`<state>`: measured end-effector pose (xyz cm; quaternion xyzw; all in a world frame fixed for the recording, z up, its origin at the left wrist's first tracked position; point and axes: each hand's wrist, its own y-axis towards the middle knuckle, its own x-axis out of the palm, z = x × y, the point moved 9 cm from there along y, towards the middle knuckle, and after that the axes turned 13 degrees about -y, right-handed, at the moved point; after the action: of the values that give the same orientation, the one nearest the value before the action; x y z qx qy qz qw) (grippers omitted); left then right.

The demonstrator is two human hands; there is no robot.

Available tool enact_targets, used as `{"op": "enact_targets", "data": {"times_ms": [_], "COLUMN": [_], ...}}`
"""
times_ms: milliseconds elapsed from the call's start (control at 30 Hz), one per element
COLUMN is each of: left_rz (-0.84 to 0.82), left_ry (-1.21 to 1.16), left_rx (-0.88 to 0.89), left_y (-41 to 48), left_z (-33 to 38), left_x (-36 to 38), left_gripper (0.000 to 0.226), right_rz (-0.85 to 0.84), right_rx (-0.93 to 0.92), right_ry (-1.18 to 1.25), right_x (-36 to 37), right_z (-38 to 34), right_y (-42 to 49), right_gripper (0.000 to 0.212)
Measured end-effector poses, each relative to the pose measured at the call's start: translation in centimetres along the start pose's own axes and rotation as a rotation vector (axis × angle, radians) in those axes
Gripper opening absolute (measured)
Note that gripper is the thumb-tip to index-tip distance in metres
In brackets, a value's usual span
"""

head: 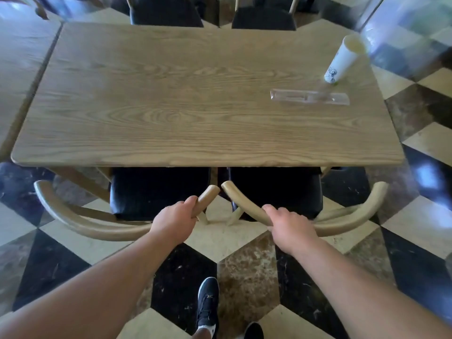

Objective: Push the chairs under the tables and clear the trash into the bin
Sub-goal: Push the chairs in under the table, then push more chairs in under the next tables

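Two wooden chairs with black seats stand at the near edge of a wooden table [171, 94], their seats partly under the top. My left hand [175, 220] grips the curved back rail of the left chair [73, 216] near its right end. My right hand [288, 226] grips the back rail of the right chair [354, 214] near its left end. A tall white paper cup [342, 61] stands at the table's far right. Beside the cup lies a clear plastic wrapper [309, 97].
Two more black-seated chairs [166, 13] stand at the table's far side. Another table [17, 57] adjoins on the left. The floor is checkered tile. My dark shoe [208, 302] is below the hands.
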<state>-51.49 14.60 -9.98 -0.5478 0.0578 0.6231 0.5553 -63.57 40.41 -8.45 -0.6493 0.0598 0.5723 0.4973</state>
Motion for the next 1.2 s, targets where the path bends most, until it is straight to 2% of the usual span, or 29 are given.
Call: {"op": "enact_targets", "data": {"times_ms": [167,300,533,667,767,933,1033,1200], "left_rz": [-0.058,-0.020,0.144,0.198,0.252,0.294,0.288,0.289], "left_ry": [0.013,0.005,0.059,0.122,0.174,0.197,0.209,0.296], "left_rx": [-0.015,0.140,0.561,0.757,0.922,1.142,1.187,1.190], "left_y": [0.1,0.1,-3.6,-10.2,-16.1,-26.4,-30.6,-34.1], "left_z": [0.5,7.7,32.7,47.0,57.2,73.5,80.7,90.0], "left_x": [-0.6,-5.6,-20.2,-24.8,-26.1,-24.7,-21.2,-13.1], "left_gripper": [0.046,0.055,0.074,0.082,0.078,0.083,0.077,0.074], "right_rz": [-0.059,0.104,0.478,0.620,0.672,0.782,0.812,0.743], "right_rx": [-0.010,0.033,0.301,0.473,0.588,0.749,0.792,0.829], "right_ry": [0.052,0.178,0.099,0.032,-0.011,-0.055,-0.002,0.026], "right_x": [-0.6,-8.4,-24.7,-30.4,-32.4,-32.8,-31.0,-26.1], "right_z": [-0.1,3.0,19.2,28.4,34.8,46.5,52.5,61.0], "right_y": [-1.5,-2.9,-14.9,-26.4,-35.4,-48.7,-53.4,-58.4], "right_gripper": [0.058,0.070,0.071,0.073,0.073,0.063,0.068,0.071]}}
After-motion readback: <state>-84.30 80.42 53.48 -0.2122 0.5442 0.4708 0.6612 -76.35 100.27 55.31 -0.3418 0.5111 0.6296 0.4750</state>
